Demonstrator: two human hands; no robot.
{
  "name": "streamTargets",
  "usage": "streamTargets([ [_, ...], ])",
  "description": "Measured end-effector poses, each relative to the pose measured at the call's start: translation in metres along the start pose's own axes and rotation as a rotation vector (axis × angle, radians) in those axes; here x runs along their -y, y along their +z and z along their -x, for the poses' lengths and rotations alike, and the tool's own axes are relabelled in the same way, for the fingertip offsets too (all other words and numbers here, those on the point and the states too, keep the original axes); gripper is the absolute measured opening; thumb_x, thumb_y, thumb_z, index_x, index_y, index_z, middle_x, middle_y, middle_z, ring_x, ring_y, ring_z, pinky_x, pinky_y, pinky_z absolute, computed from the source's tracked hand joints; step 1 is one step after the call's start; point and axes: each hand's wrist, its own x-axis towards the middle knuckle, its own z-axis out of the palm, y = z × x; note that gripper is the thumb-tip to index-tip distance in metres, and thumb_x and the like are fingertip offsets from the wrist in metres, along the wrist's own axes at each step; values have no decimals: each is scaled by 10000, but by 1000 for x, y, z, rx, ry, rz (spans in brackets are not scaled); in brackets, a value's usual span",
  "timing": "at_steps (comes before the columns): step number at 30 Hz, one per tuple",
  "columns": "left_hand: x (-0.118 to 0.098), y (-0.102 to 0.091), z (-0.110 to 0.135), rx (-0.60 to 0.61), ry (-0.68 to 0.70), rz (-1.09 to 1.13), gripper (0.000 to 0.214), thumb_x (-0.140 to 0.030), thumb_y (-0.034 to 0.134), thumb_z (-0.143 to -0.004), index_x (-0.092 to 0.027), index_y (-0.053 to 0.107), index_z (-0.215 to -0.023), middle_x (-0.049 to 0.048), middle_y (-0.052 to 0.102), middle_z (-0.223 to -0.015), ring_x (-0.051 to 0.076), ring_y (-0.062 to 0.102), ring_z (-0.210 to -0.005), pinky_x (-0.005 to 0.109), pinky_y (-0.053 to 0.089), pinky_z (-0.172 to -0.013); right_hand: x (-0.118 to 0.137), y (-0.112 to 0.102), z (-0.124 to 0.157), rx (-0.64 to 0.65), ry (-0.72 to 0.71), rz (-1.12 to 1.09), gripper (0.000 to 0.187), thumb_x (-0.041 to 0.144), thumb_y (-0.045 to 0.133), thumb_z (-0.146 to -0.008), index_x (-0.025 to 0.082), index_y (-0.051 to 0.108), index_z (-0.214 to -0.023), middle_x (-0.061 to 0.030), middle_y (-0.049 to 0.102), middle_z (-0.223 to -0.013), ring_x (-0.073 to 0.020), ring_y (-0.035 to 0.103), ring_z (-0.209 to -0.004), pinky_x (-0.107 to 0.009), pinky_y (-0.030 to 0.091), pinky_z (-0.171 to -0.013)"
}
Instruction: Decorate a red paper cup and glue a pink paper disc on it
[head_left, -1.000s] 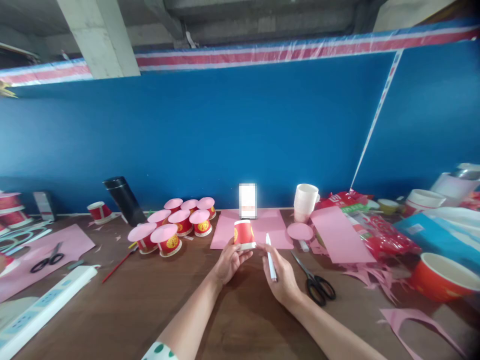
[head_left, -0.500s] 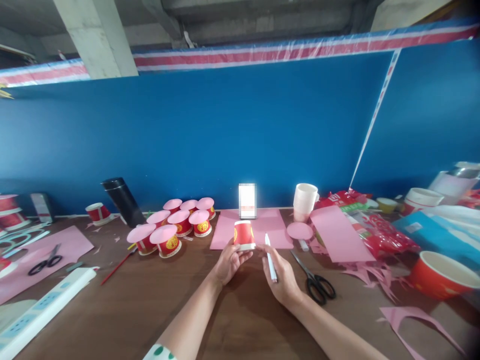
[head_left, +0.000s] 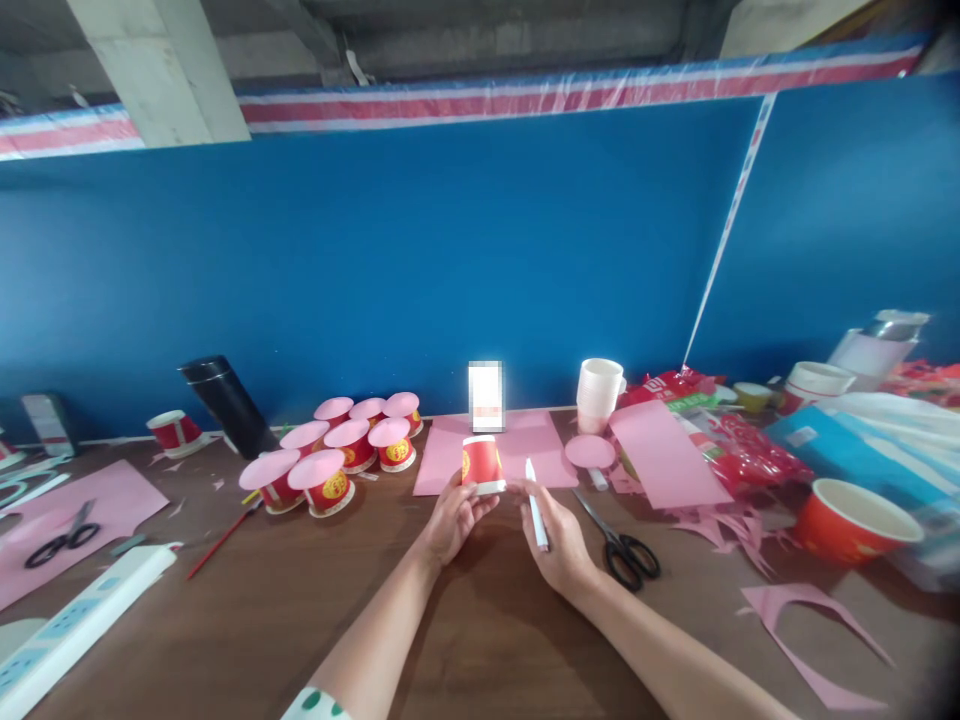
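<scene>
My left hand holds a small red paper cup with gold marks, upside down, its white rim at the bottom. Between the fingers of my right hand is a white pen-like stick, perhaps a marker, tilted with its tip pointing up and away. The fingertips of that hand come close to the cup's rim; whether they touch it I cannot tell. Behind the cup lies a pink paper sheet. A pink paper disc and black-handled scissors lie right of my hands.
Several upturned red cups topped with pink discs stand left, before a black bottle. A red brush and power strip lie left. Stacked white cups, red packets, a large orange cup and paper scraps are right.
The view has shifted slightly, so most things sit further left in it. Both hands keep their holds on the cup and the white stick, with barely any motion between them.
</scene>
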Motion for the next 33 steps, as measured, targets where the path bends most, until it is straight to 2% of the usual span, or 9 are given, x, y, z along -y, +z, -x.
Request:
streamTargets([
  [8, -1, 4, 4, -24, 27, -23, 401, -249, 659, -730, -211, 547, -1113, 61, 659, -923, 191, 605, -882, 409, 416, -892, -7, 1, 6, -50, 15, -12, 379, 114, 379, -867, 238, 453, -1218, -59, 643, -1043, -173, 632, -892, -268, 503, -771],
  [13, -3, 6, 5, -1, 27, -27, 393, -241, 654, -740, -211, 556, -1119, 65, 648, -947, 190, 589, -899, 391, 417, -880, -10, 2, 7, -90, 7, -26, 356, 152, 378, -890, 217, 447, -1233, -71, 652, -1004, -177, 628, -883, -274, 496, -774],
  [18, -8, 10, 7, 45, 31, -28, 381, -214, 637, -754, -215, 552, -1126, 75, 622, -1063, 193, 562, -989, 360, 388, -917, -5, -1, 6, -105, -16, -43, 317, 206, 421, -893, 196, 498, -1201, -89, 649, -993, -183, 623, -868, -287, 491, -782],
  [23, -4, 6, 4, 13, 24, 10, 426, -255, 666, -729, -212, 542, -1135, 75, 635, -1028, 204, 574, -972, 380, 395, -917, 4, -7, 3, -135, -53, -101, 281, 230, 458, -879, 192, 561, -1137, -95, 643, -960, -197, 612, -842, -324, 503, -767],
  [28, 1, 2, -3, -65, -16, 58, 416, -410, 571, -790, -164, 538, -1126, 113, 638, -1012, 239, 590, -948, 429, 427, -876, 9, -16, 5, -96, -83, -148, 306, 207, 434, -881, 184, 544, -1166, -80, 634, -887, -192, 602, -811, -324, 500, -742],
  [31, 0, 4, -3, -57, -28, 37, 364, -395, 522, -828, -147, 549, -1092, 122, 628, -1050, 246, 583, -980, 425, 429, -879, 11, -19, 6, -79, -114, -127, 287, 193, 427, -876, 176, 534, -1141, -80, 628, -882, -190, 600, -815, -320, 491, -752],
  [33, -2, 5, -2, -33, -24, 18, 310, -357, 517, -838, -153, 558, -1068, 111, 628, -1055, 238, 586, -978, 415, 430, -878, 13, -19, 6, -78, -67, -111, 210, 204, 434, -871, 179, 539, -1051, -65, 622, -831, -174, 601, -743, -295, 496, -704],
])
